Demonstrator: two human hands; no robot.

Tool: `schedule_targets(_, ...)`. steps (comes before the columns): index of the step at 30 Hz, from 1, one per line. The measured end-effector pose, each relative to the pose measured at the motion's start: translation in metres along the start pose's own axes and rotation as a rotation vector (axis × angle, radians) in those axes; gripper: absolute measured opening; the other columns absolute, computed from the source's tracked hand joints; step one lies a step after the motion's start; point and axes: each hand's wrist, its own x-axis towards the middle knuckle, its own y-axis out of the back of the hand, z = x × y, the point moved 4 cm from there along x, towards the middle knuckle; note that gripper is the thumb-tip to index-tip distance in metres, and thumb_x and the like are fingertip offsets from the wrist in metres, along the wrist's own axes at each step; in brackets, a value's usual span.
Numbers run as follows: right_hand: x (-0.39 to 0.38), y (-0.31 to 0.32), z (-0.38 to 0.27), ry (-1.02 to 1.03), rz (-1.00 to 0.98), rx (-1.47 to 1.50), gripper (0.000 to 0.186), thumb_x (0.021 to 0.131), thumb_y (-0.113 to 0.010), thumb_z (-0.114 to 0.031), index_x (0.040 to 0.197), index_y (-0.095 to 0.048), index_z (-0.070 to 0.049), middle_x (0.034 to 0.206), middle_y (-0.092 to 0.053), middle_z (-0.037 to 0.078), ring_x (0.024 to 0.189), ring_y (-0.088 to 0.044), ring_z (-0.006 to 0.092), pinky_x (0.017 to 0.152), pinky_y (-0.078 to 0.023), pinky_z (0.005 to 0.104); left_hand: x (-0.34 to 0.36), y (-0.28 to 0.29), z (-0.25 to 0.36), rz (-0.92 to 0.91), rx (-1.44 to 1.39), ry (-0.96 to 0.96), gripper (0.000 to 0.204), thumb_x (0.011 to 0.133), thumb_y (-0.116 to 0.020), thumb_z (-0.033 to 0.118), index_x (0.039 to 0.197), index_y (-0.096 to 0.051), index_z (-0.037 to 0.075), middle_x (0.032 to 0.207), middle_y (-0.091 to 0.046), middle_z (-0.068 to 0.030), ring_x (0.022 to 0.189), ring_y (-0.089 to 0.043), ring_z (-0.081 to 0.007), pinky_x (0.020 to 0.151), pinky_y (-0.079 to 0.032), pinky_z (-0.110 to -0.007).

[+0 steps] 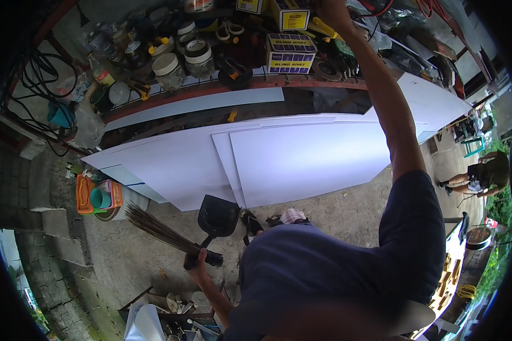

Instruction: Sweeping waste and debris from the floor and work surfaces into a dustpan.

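Note:
My left hand [196,264] grips a stick broom [159,227] and the handle of a black dustpan [218,215] low over the concrete floor. My right arm reaches up to the cluttered shelf, where my right hand [334,14] is at the top edge, its fingers mostly out of sight, beside a printed box [290,14] and yellow-handled tools [322,28]. Below these on the shelf are another printed box [290,54], several jars [198,59] and scissors [230,31].
Large white boards [307,159] lean below the shelf. Orange containers and a teal cup [100,199] sit at left, near black cables [45,74] and a block wall [51,256]. Another person [483,173] stands at right. Cluttered materials [170,307] lie at the bottom.

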Motion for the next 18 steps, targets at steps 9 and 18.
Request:
schedule_targets(9, -0.018, 0.014, -0.031, -0.01, -0.127, -0.105, 0.024, 0.085, -0.055, -0.016, 0.091, -0.068, 0.002, 0.093, -0.068, 0.024, 0.084, -0.067, 0.0379, 0.068, -0.056, 0.0465, -0.013, -0.056, 0.001, -0.165, 0.106, -0.06, 0.047, 0.071, -0.084, 0.023, 0.103, -0.064, -0.005, 0.095, -0.066, -0.0097, 0.086, -0.06, -0.0205, 0.081, -0.048, -0.033)
schedule_targets(18, -0.34, 0.072, -0.105, -0.112, 0.306, 0.909, 0.014, 0.08, -0.063, -0.01, 0.09, -0.055, -0.004, 0.084, -0.055, 0.011, 0.069, -0.06, 0.0296, 0.057, -0.052, 0.0409, -0.083, -0.172, 0.031, -0.328, 0.249, -0.147, 0.053, 0.073, -0.081, 0.02, 0.113, -0.061, -0.007, 0.105, -0.064, -0.0142, 0.096, -0.059, -0.0243, 0.086, -0.047, -0.036)
